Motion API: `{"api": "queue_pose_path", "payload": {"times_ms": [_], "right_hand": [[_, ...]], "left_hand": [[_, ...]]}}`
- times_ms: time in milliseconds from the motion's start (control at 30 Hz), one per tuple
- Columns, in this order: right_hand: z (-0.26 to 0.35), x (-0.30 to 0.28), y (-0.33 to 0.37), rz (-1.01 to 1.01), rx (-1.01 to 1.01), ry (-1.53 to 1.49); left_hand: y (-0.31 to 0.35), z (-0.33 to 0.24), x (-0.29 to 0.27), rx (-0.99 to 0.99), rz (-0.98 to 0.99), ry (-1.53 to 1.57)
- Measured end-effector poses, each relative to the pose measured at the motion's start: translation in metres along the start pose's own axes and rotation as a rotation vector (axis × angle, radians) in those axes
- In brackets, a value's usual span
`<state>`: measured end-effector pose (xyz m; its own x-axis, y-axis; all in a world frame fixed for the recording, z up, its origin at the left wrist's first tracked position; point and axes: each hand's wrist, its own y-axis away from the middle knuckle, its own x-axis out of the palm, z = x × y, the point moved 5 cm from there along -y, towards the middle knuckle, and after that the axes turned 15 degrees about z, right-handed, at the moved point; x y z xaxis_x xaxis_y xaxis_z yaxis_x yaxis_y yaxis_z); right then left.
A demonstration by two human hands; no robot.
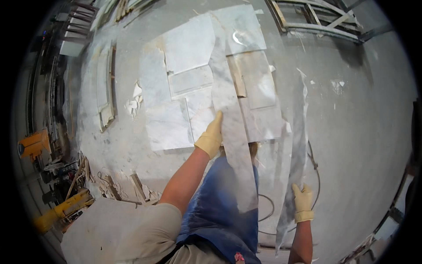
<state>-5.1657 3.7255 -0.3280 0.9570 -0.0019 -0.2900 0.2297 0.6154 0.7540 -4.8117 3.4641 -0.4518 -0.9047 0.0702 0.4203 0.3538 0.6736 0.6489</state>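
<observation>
My left hand (213,135), in a pale yellow work glove, grips the left edge of a long grey-veined marble strip (235,132). That strip slants from the laid pieces down across the front of my blue apron (211,198); part of the fingers is hidden behind it. My right hand (303,203), gloved the same way, is closed on the lower right edge of a second long, narrow marble strip (299,136) with a jagged outline. Under and beyond the first strip, several pale marble pieces (184,48) of different sizes lie close together on the floor.
Broken stone bits (133,100) and a narrow stack of strips (104,86) lie on the left. A metal-and-wood frame (316,22) stands far right. A dark cable (315,165) curls near my right hand. Scrap wood (138,187) and yellow equipment (61,211) are at the lower left.
</observation>
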Motion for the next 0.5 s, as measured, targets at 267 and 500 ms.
{"api": "queue_pose_path", "payload": {"times_ms": [267,500], "right_hand": [[-0.027,0.028,-0.011,0.022,0.209,0.045],[-0.019,0.066,-0.062,0.065,0.202,-0.037]], "left_hand": [[-0.03,-0.008,-0.005,-0.234,-0.146,-0.032],[-0.058,-0.021,-0.037,-0.244,-0.158,-0.102]]}}
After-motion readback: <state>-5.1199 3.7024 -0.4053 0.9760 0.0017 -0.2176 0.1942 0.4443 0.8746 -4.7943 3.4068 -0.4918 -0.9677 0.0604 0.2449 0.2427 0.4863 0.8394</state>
